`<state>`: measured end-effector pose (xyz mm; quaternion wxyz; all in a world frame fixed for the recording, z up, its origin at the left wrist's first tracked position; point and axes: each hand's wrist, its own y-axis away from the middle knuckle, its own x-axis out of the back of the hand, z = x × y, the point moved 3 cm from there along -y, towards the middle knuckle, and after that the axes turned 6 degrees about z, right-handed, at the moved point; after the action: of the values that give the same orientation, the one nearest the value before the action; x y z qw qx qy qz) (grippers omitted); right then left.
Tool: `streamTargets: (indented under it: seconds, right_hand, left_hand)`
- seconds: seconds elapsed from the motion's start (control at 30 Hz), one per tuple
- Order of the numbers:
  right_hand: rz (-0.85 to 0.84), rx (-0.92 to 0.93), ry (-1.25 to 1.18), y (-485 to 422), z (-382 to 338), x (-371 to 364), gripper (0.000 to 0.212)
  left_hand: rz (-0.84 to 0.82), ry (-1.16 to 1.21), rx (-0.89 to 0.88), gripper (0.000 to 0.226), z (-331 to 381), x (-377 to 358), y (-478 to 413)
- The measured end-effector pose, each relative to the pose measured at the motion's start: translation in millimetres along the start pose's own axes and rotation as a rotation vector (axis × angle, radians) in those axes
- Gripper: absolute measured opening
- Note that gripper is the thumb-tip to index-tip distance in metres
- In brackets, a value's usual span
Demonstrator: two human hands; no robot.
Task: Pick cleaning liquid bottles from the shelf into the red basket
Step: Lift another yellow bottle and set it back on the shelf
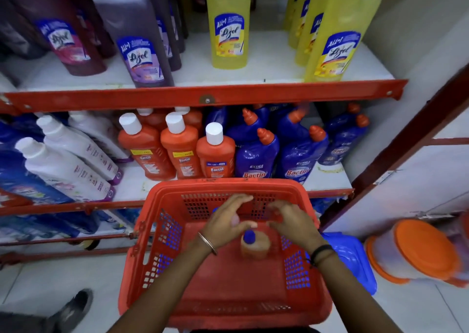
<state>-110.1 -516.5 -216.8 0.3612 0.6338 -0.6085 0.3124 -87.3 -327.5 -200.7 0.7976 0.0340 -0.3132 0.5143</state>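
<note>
Red plastic basket (299, 304), seen from the head camera, fills the lower centre of the view, with both hands inside its rim. One small bottle (255, 246) with a blue cap stands upright on the basket floor, just below and between the two sets of fingers. The left hand (224, 221) is spread, its fingers (241, 200) wide and curved, gripping nothing; its thumb lies just above the blue cap, and contact cannot be confirmed. The right hand (291, 221) is likewise loose, its fingers (275, 207) parted and blurred, holding nothing. Whether a second object lies under the left palm cannot be told.

Beyond the fingertips, the lower shelf (327, 180) carries orange bottles (215, 155) with white caps and, to their right, blue bottles (256, 157) with orange spouts. Above these, the upper shelf (279, 74) holds purple bottles (142, 53) and yellow bottles (228, 27).

Judged step: release of the small bottle, followed by a reach to the shelf. To do it well, the fingers should lift straight up clear of the cap so the narrow bottle is not toppled. The next bottle is best gripped around its body below the neck, drawn forward past the red shelf lip (203, 96), and stood beside the first rather than dropped upon it.
</note>
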Motion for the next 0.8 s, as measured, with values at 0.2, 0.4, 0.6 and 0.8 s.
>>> streamTargets:
  seconds: [0.2,0.4,0.6,0.8]
  right_hand:
    - [0.52,0.16,-0.276,-18.8,-26.4,114.5,0.023]
    - [0.97,0.308,-0.399,-52.0,-34.3,210.3,0.017]
    - [0.929,0.158,-0.56,-92.5,-10.6,222.9,0.051]
    - [0.52,0.188,-0.789,-139.0,-17.1,250.2,0.06]
  left_hand:
    - [0.309,-0.156,-0.263,0.048,77.3,69.0,-89.4]
    - [0.53,-0.326,-0.265,0.052,101.0,117.6,-154.1]
    - [0.434,-0.579,-0.114,0.067,56.4,114.6,-153.6]
    - [0.329,-0.89,-0.155,0.066,38.7,113.0,-164.4]
